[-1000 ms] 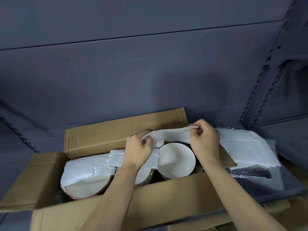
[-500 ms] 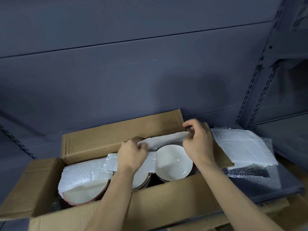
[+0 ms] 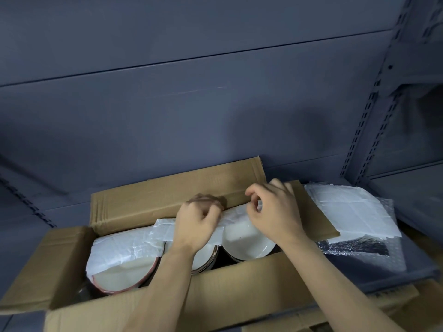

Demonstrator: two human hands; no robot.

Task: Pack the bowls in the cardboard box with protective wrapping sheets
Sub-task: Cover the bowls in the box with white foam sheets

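Sheet (image 3: 236, 215) has dropped from a second ago, now nearly flat over the right-hand bowl (image 3: 248, 240) in the cardboard box (image 3: 239, 291); left hand (image 3: 197, 224) and right hand (image 3: 273, 212) both pinching it, so that bowl's almost covered.

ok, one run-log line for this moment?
step: laying wrapping sheet over right bowl | left hand: gripping sheet | right hand: pinching sheet | cardboard box: open

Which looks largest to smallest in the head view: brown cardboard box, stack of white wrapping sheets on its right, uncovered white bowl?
1. Brown cardboard box
2. Stack of white wrapping sheets
3. Uncovered white bowl, partly hidden under both hands' sheet, so its full size is unsure.
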